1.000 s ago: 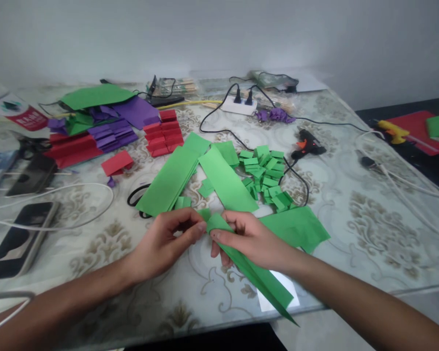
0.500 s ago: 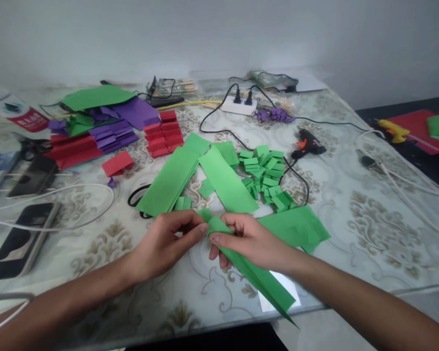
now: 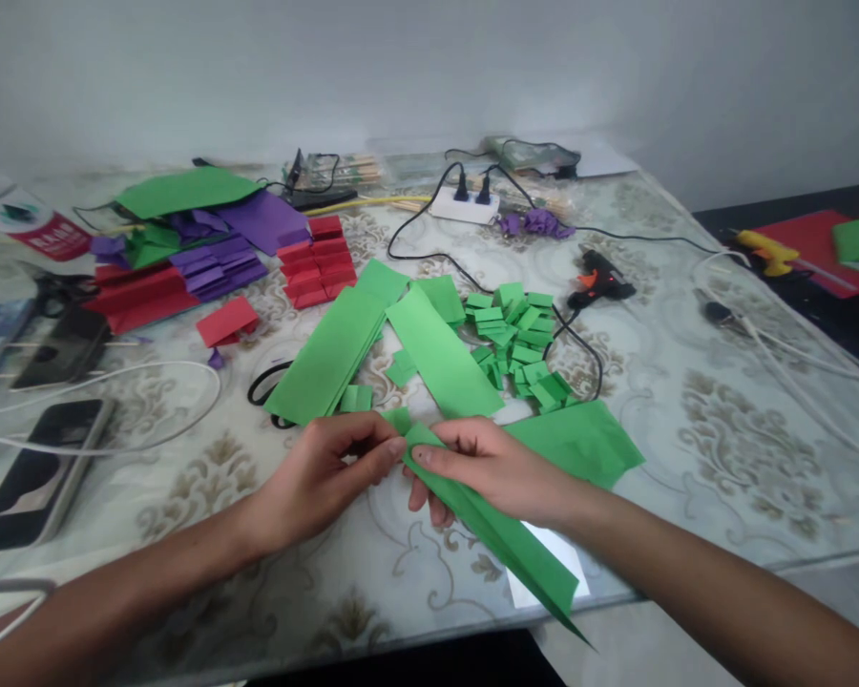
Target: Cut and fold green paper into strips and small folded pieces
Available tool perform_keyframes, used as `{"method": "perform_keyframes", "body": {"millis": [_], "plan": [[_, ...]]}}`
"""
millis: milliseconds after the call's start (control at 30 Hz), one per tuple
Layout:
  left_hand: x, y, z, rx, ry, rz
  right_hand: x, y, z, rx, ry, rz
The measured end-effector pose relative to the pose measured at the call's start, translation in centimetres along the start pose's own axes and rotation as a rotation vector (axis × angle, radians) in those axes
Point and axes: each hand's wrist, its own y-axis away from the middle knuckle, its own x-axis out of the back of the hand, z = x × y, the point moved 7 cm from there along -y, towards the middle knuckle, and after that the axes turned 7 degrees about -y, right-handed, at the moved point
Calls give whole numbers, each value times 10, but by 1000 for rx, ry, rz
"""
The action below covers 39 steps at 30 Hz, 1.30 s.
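My right hand (image 3: 476,468) grips a folded green paper strip (image 3: 515,544), thumb on top and fingers beneath. The strip's far end hangs down toward the table's front edge. My left hand (image 3: 350,463) is closed, its thumb and forefinger pinched at the upper left end of that strip; the fingertips hide the exact contact. Just beyond the hands lie long green paper strips (image 3: 336,353) and another flat strip (image 3: 444,353). Small folded green pieces (image 3: 515,334) are heaped behind them. A wider green sheet (image 3: 579,441) rests past my right wrist.
Red folded paper (image 3: 319,267) and purple folded paper (image 3: 221,267) lie at the back left. A black glue gun (image 3: 601,280) and a white power strip (image 3: 465,204) stand farther back. Phones (image 3: 39,472) and white cable (image 3: 215,401) occupy the left side.
The green strip's lower end has shifted slightly right and down, and my right thumb has moved a little toward its upper end. My left hand stays nearly still.
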Motion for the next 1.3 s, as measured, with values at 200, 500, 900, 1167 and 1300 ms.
{"method": "perform_keyframes", "body": {"millis": [200, 500, 900, 1167, 1300], "plan": [[-3, 1, -2, 13, 35, -26, 0, 0, 2, -20, -35, 11], [-1, 0, 1, 5, 10, -11, 1, 1, 1, -1, -18, 33], [10, 14, 18, -387, -276, 243, 2, 1, -3, 12, -80, 51], [14, 20, 27, -534, -379, 412, 2, 2, -3, 55, -39, 20], [15, 21, 29, -539, -365, 423, 1, 2, -3, 65, -25, 17]]}}
